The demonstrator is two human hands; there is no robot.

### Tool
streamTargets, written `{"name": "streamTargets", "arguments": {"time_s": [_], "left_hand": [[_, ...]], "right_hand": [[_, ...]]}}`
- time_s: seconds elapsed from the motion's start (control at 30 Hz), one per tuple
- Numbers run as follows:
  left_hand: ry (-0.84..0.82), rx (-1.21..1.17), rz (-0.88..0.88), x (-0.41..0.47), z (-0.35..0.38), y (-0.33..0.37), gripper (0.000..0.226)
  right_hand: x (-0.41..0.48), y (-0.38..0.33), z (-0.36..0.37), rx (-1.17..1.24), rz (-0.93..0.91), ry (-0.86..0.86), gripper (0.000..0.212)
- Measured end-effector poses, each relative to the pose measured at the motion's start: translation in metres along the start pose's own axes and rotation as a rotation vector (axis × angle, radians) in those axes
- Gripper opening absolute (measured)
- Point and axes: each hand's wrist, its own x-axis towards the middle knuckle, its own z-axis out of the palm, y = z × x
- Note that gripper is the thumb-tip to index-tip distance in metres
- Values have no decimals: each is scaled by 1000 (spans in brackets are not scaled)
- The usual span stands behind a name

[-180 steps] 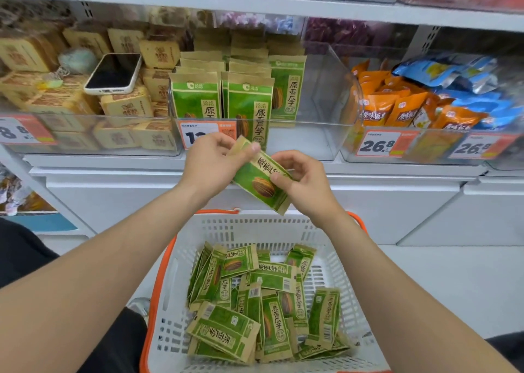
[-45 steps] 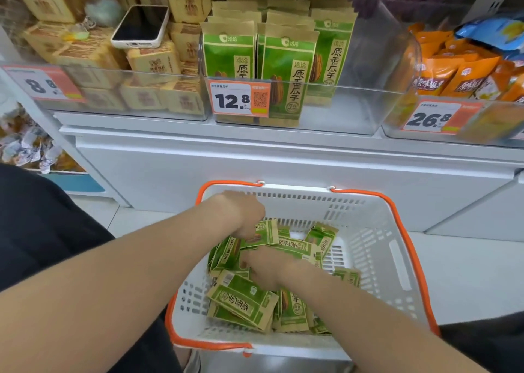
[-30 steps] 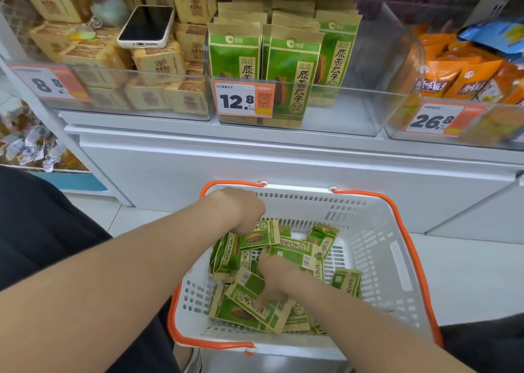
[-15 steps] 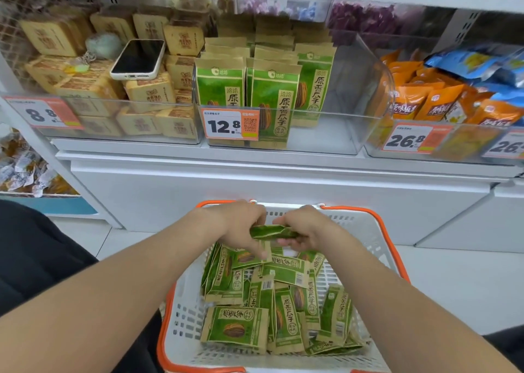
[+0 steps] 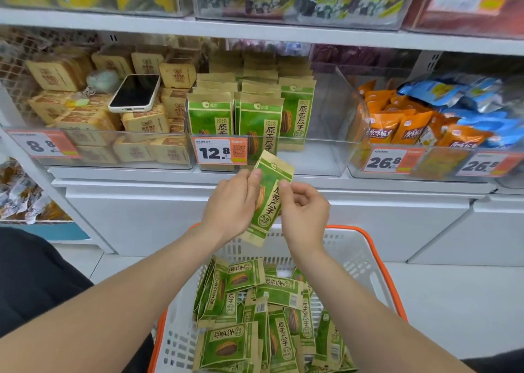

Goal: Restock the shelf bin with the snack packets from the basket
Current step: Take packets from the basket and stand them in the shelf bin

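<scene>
One green-and-tan paper snack packet (image 5: 270,199) is in the air at the centre of the frame, gripped by both hands. It is above the white perforated plastic basket with the orange rim (image 5: 365,262) and just in front of the clear plastic shelf bin (image 5: 326,157), not yet inside it. The left hand (image 5: 231,205) curls round the packet's left edge with the thumb on its printed face. The right hand (image 5: 303,214) pinches the right edge between thumb and forefinger. The packet is nearly upright, printed side towards the camera, with its top tipped a little to the right.

Inside the bin, upright rows of matching green packets (image 5: 256,120) stand behind the white-and-orange price tag marked 12.8 (image 5: 219,151) — they fill the left and middle, while the right part of the bin floor is bare. At the bottom of the frame a loose heap of the same packets (image 5: 255,316) lies in the basket, a dozen or more as far as can be counted.

By that showing the restocking is well begun but far from finished — the held packet has to go in, then the whole heap. A white smartphone (image 5: 135,92) lies on the tan boxes in the neighbouring bin at upper left.
</scene>
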Motion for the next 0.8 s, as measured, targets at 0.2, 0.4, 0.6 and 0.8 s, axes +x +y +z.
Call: {"name": "streamTargets", "arguments": {"time_s": [0.2, 0.4, 0.6, 0.8], "left_hand": [[260, -35, 100, 11, -15, 30, 45], [317, -216, 203, 31, -28, 62, 36], [461, 62, 302, 50, -29, 68, 24], [413, 429, 246, 60, -29, 67, 75]], "right_hand": [[13, -38, 4, 241, -41, -7, 22], [30, -76, -2, 274, -189, -185, 28], [58, -117, -14, 217, -471, 9, 25], [85, -135, -22, 11, -698, 112, 29]]}}
